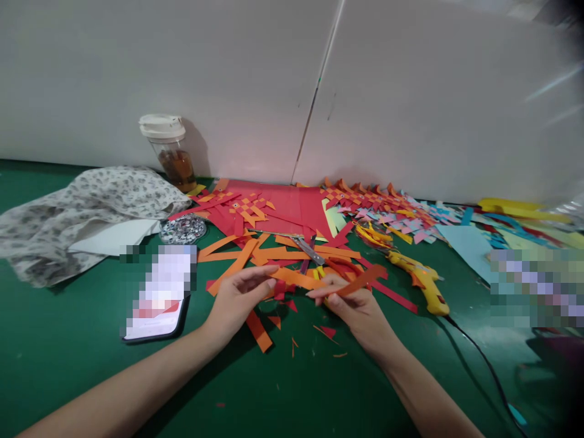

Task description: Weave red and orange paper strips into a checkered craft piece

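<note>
Orange paper strip [296, 278], 1 pc., held just above green surface [274, 407], ctr.
L hand [237, 298] pinches one end, R hand [358, 310] near the other; darker length [365, 280] juts from R hand, poss. same strip. Light, even grip prob. best, w/o creasing. Surface: scissors [312, 252], glue gun [427, 285] R, phone [159, 292] L, lidded cup [176, 164] by pale wall [228, 73].

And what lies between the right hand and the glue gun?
In the head view, a red strip lies there on the table; an end of the orange strip held in the right hand also juts into that space.
</note>
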A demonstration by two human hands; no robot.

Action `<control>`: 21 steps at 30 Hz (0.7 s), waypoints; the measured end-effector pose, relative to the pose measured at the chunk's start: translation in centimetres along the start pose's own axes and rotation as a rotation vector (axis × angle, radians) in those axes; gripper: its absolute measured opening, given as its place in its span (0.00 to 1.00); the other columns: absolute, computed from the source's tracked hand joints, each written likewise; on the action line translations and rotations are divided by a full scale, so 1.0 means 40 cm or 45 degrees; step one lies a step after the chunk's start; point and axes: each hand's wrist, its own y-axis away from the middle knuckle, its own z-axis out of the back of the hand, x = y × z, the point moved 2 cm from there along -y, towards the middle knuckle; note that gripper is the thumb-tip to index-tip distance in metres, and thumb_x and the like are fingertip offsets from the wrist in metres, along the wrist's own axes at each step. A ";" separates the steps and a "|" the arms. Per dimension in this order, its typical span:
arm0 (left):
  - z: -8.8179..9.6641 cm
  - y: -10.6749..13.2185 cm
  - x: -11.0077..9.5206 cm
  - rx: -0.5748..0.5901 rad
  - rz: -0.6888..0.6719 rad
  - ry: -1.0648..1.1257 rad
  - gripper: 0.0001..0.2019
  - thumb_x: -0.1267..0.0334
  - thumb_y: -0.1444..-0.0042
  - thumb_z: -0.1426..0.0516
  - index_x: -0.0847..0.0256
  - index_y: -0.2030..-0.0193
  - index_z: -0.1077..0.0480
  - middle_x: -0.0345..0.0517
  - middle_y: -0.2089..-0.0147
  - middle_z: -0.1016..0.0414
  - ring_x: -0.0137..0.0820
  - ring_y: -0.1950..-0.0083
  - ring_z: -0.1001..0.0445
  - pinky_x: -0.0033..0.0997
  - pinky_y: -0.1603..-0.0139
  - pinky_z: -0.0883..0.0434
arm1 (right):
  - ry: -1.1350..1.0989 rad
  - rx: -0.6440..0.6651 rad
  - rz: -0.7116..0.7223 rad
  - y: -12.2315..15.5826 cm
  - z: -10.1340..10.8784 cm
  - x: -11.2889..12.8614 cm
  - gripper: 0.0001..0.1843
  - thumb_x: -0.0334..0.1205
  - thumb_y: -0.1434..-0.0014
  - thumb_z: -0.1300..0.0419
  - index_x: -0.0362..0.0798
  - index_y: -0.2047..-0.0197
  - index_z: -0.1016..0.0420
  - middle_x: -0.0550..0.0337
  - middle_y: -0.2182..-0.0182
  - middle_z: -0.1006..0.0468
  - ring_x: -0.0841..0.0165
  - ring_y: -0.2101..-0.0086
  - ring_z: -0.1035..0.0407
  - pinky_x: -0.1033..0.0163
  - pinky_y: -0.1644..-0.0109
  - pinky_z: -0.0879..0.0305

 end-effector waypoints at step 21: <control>-0.011 -0.004 0.018 0.238 -0.064 0.062 0.04 0.64 0.47 0.43 0.60 0.64 0.33 0.39 0.66 0.27 0.27 0.64 0.26 0.28 0.57 0.31 | 0.444 0.191 0.219 0.008 -0.046 0.021 0.18 0.37 0.41 0.48 0.48 0.82 0.32 0.58 0.72 0.27 0.68 0.67 0.34 0.60 0.62 0.37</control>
